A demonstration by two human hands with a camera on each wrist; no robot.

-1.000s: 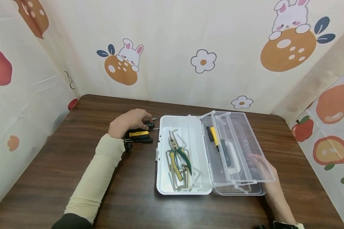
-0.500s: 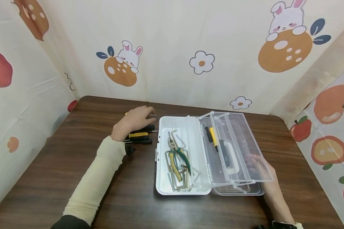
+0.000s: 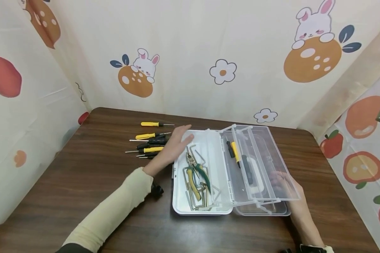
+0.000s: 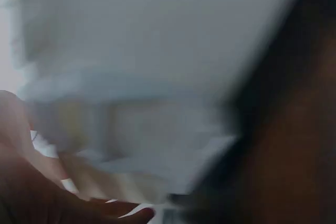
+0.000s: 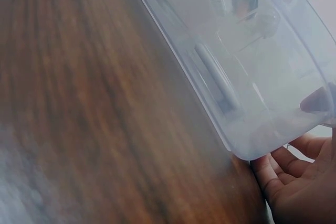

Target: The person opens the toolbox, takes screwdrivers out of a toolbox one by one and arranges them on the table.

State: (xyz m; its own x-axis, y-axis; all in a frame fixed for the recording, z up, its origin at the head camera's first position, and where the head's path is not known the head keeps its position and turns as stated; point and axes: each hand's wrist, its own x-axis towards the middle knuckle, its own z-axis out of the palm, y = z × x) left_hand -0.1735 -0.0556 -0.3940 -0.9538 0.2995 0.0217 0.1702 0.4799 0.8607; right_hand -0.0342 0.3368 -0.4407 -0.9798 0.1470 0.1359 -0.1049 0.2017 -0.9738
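Observation:
My left hand (image 3: 175,144) is over the left rim of an open white toolbox (image 3: 220,165), fingers spread, with nothing visible in them. Inside the toolbox lie pliers with green and yellow handles (image 3: 194,177) and several bent hex keys (image 3: 196,207). At the right, my right hand (image 3: 288,186) grips the edge of the toolbox's clear plastic lid (image 5: 273,129); part of the hand shows through the plastic. A yellow-handled screwdriver (image 3: 235,151) and a black-handled one (image 3: 230,149) show through the clear part. The left wrist view is mostly blurred.
Left of the toolbox several screwdrivers lie in a loose pile, with a yellow one (image 3: 150,124) farthest back. My left forearm hides part of the brown wooden table (image 3: 123,196). A patterned curtain (image 3: 190,42) closes off the back and sides.
My left hand has moved right, from above the screwdrivers to the toolbox's left rim, uncovering the pile. My right hand stays at the clear lid.

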